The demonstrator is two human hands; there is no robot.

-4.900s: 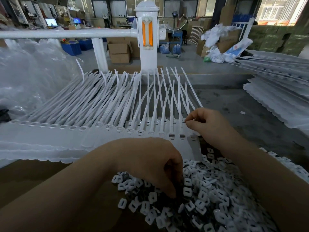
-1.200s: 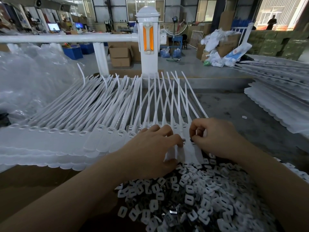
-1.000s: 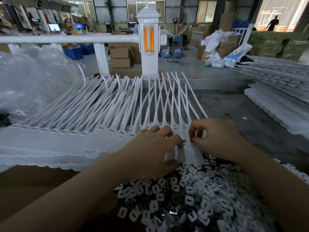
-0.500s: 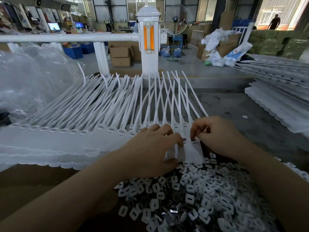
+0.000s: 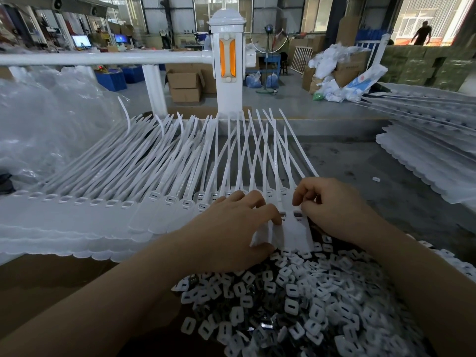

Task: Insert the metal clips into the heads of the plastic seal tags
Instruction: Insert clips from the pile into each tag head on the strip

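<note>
The left hand (image 5: 231,228) pins the tags (image 5: 288,230) flat; the right hand (image 5: 334,212), fingers curled, seats a clip beside it, clip unseen.

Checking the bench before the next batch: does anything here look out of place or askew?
Mostly orderly. The seal tags on the right cross each other at the tails instead of lying parallel, and one small white piece lies alone on the grey table, away from the clip pile.
</note>
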